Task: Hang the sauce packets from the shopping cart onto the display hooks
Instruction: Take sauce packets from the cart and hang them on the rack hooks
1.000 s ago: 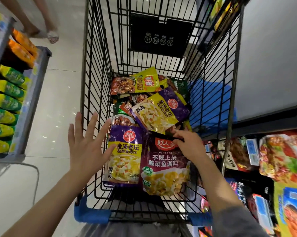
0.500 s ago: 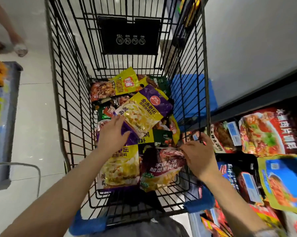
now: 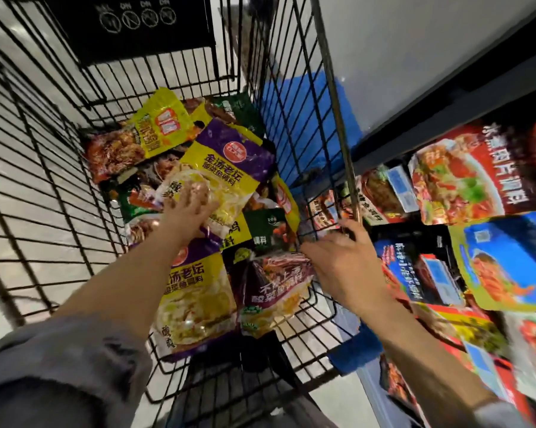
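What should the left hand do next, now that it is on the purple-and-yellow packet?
Probably close the fingers on it and lift. The left hand lies on the purple-and-yellow packet, which sits on top of the pile in the cart, so nothing pins it. The right hand is at the cart's right side, holding no packet that I can see.

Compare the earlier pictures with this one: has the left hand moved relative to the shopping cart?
Yes. The left hand has gone from the cart's near left rim forward into the shopping cart, and now rests on the upper purple-and-yellow packet.
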A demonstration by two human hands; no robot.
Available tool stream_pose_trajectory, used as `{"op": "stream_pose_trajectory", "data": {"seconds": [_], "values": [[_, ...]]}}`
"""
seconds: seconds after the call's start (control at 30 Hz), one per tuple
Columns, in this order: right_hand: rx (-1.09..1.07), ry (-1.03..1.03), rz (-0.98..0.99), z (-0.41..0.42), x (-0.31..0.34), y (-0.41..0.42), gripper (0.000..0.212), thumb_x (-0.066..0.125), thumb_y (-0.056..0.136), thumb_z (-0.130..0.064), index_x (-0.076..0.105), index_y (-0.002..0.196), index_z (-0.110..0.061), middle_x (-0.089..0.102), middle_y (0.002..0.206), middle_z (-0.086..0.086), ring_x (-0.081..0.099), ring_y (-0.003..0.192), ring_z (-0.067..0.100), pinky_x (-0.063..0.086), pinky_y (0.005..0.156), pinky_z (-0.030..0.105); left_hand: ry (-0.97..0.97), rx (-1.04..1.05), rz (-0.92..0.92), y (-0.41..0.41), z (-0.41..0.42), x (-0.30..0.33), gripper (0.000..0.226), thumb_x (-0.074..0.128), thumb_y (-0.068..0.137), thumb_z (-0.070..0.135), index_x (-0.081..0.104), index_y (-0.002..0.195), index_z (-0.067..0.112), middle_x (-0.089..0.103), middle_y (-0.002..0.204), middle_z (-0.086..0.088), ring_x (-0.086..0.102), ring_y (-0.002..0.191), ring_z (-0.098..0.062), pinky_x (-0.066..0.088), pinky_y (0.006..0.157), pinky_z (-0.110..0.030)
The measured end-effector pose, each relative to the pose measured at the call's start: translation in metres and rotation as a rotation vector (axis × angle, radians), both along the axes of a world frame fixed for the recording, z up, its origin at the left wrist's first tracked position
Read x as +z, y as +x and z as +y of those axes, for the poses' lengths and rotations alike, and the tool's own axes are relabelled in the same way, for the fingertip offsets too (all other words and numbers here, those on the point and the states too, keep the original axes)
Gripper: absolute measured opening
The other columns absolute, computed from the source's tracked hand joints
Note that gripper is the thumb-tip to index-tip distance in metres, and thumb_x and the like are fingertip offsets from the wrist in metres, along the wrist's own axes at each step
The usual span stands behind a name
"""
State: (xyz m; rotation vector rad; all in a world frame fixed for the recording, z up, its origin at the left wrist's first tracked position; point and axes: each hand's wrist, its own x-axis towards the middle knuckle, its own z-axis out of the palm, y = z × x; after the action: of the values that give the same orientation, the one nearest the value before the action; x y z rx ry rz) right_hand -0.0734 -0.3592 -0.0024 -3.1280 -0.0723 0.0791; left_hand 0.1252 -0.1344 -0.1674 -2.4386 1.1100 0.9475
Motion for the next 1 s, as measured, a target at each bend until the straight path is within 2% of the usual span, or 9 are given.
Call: {"op": "stream_pose_trajectory", "data": {"seconds": [0.13,0.2,0.3,0.43,0.57,0.67,0.8,0.9,1.0], "values": [[0.002,0.025,-0.056,0.000,0.000,0.000,0.024,0.065,0.067,-0.003,0.067,0.079,-0.023,0.064,0.063,-0.008,0.059,0.062,0.017,0.032,0.095,0.032,-0.003,-0.041,0.003,-0.001,0.009,-0.001,0.099,0.053,0.090,0.003,-0.022,0.141,0.041,-0.038,0.148,-0.006,-0.017,0.141,-0.040,0.016,0.112,-0.057],[0.007,0.029,-0.067,0.000,0.001,0.000,0.026,0.066,0.065,0.000,0.069,0.080,-0.021,0.065,0.063,-0.006,0.059,0.060,0.019,0.032,0.093,0.032,-0.037,-0.034,0.003,0.001,0.014,-0.001,0.100,0.051,0.089,-0.005,-0.018,0.142,0.045,-0.039,0.146,-0.002,-0.015,0.142,-0.037,0.015,0.113,-0.055],[0.015,0.003,-0.056,0.000,0.000,0.000,0.028,0.062,0.064,0.001,0.069,0.080,-0.021,0.065,0.062,-0.005,0.058,0.059,0.020,0.032,0.091,0.032,-0.038,-0.050,-0.010,0.000,0.019,0.007,0.085,0.046,0.092,0.000,-0.003,0.148,0.039,-0.021,0.156,-0.002,-0.003,0.145,-0.033,0.015,0.115,-0.049],[0.029,-0.033,-0.049,-0.002,-0.001,0.000,0.025,0.061,0.066,0.000,0.067,0.079,-0.021,0.063,0.061,-0.004,0.055,0.059,0.021,0.033,0.087,0.033,-0.064,-0.109,-0.087,-0.001,0.021,0.033,0.071,0.050,0.093,0.011,0.011,0.149,0.032,0.010,0.158,-0.003,0.025,0.140,-0.029,0.033,0.107,-0.042],[0.040,0.027,-0.109,-0.002,0.003,0.001,0.021,0.062,0.068,0.000,0.067,0.077,-0.019,0.060,0.059,-0.004,0.055,0.057,0.021,0.033,0.084,0.032,-0.070,-0.028,-0.061,-0.046,0.034,0.056,0.060,0.044,0.095,0.015,0.018,0.146,0.029,0.028,0.151,-0.007,0.048,0.122,-0.031,0.047,0.090,-0.040],[0.052,0.043,-0.110,-0.004,0.001,0.000,0.023,0.063,0.068,-0.002,0.069,0.082,-0.019,0.062,0.061,-0.005,0.058,0.058,0.022,0.035,0.085,0.035,0.011,0.099,0.040,-0.099,0.039,0.071,0.061,0.046,0.094,0.013,0.017,0.146,0.026,0.030,0.148,-0.008,0.052,0.115,-0.033,0.047,0.083,-0.039],[0.076,0.074,-0.107,-0.007,-0.001,-0.002,0.018,0.059,0.079,-0.009,0.070,0.090,-0.019,0.064,0.066,-0.005,0.060,0.061,0.022,0.036,0.084,0.037,-0.071,0.248,-0.039,-0.156,0.041,0.087,0.057,0.068,0.079,0.024,0.048,0.132,0.021,0.056,0.125,-0.010,0.065,0.092,-0.028,0.052,0.071,-0.039],[0.081,0.074,-0.106,-0.006,0.002,-0.002,0.019,0.057,0.079,-0.010,0.070,0.091,-0.019,0.064,0.066,-0.005,0.060,0.061,0.022,0.036,0.084,0.038,0.020,0.362,0.132,-0.180,0.045,0.083,0.043,0.043,0.094,0.011,0.035,0.136,0.018,0.044,0.136,-0.012,0.060,0.106,-0.033,0.050,0.074,-0.040],[0.083,0.062,-0.093,-0.006,0.004,-0.003,0.019,0.056,0.080,-0.010,0.070,0.090,-0.018,0.063,0.065,-0.004,0.060,0.061,0.022,0.035,0.084,0.036,0.027,0.336,0.156,-0.175,0.049,0.085,0.038,0.042,0.096,0.016,0.038,0.134,0.017,0.043,0.139,-0.010,0.057,0.110,-0.032,0.048,0.080,-0.040]]}}
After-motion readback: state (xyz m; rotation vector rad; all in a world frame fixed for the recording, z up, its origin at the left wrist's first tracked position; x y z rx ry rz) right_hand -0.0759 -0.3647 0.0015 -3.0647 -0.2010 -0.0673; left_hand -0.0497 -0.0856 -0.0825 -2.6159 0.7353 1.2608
